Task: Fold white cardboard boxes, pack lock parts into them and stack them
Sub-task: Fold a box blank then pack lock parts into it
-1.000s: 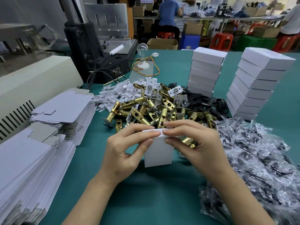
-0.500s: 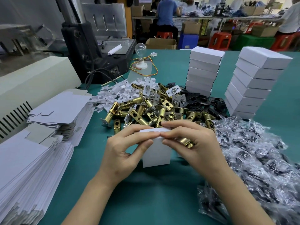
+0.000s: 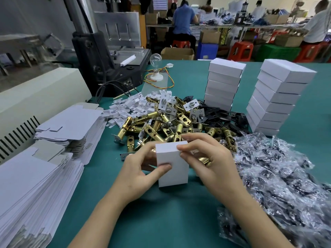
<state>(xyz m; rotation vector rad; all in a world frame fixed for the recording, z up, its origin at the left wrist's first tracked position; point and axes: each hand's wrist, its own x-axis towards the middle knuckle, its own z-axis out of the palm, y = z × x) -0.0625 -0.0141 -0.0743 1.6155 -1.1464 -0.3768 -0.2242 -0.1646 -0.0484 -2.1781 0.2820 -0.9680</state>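
A small white cardboard box (image 3: 172, 173) stands upright on the green table in front of me, its top closed. My left hand (image 3: 141, 173) grips its left side, thumb across the front face. My right hand (image 3: 209, 161) pinches the box's upper right corner with curled fingers. Just behind lies a heap of brass lock latches (image 3: 161, 126), with white plastic pieces (image 3: 129, 106) and black plates (image 3: 225, 117) around it. Two stacks of closed white boxes (image 3: 223, 83) (image 3: 275, 99) stand at the back right.
Flat unfolded box blanks (image 3: 35, 179) are piled at the left, beside a cream machine (image 3: 35, 97). Clear bags of dark parts (image 3: 279, 179) cover the right. A black machine (image 3: 111, 56) and a light bulb (image 3: 156, 68) stand behind. People sit at far tables.
The top flap has been pressed shut. My left hand has slid from the top edge down to the box's side, and the closed top face now shows.
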